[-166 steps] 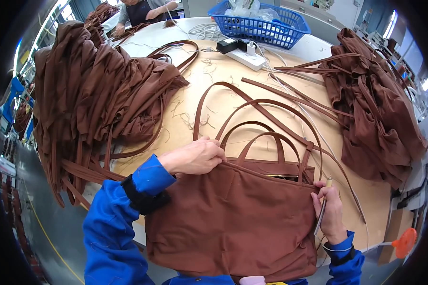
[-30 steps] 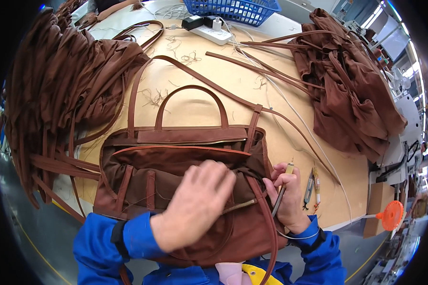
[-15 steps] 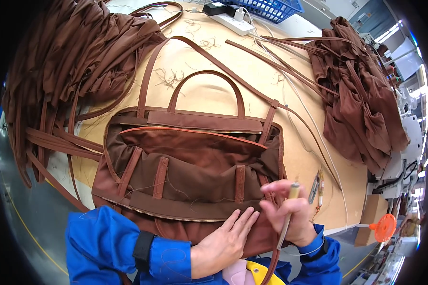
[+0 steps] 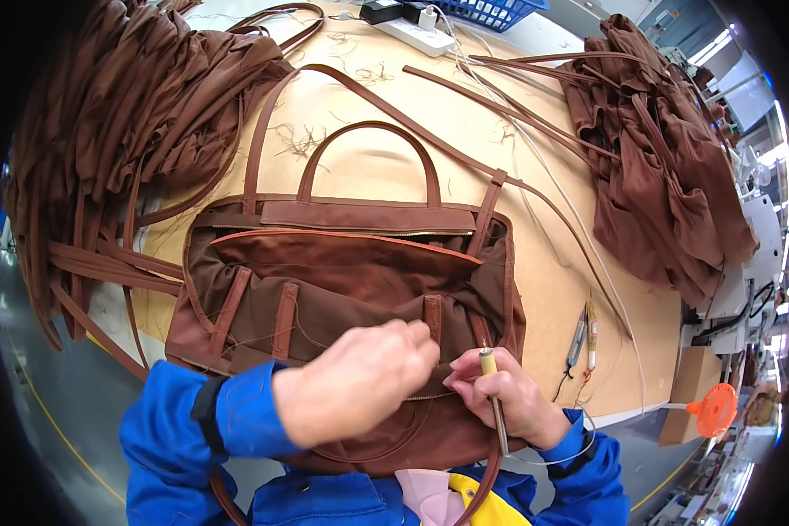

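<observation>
A brown fabric bag with two curved handles lies open on the tan worktable, its lining and inner straps showing. My left hand rests on the bag's near side, fingers curled and pinching the fabric by a short strap. My right hand is beside it, gripping a thin stick-like tool with a pale tip, held upright against the bag. A long brown strap runs from the bag's right corner toward the far side.
Heaps of brown bags lie at the left and at the right. A white power strip and a blue basket stand at the far edge. Small tools lie right of the bag. An orange disc sits beyond the table's right end.
The bag has been turned and opened, with its lining now showing. My left hand has moved from the bag's near edge up onto it and closed on the fabric beside my right hand.
</observation>
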### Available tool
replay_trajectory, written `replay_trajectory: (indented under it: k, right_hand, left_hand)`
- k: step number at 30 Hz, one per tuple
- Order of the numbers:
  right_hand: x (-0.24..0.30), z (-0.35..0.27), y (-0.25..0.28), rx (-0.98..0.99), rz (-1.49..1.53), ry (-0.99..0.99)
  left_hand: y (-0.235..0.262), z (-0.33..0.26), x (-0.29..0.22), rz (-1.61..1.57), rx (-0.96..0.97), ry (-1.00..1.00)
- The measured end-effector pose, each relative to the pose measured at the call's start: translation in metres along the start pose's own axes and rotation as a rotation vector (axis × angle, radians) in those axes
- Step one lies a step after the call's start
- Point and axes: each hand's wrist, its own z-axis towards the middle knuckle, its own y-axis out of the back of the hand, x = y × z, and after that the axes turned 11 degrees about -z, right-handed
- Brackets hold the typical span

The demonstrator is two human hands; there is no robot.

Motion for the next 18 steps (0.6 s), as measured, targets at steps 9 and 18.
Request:
replay_trajectory:
  k: [9,18]
  right_hand:
    - [-0.004,0.005,0.002,0.072,0.053,0.008]
    - [-0.003,0.005,0.002,0.066,0.043,0.010]
  left_hand:
    - [-0.016,0.015,0.029,-0.017,0.036,0.146]
    - [0.005,0.016,0.022,0.038,-0.052,0.151]
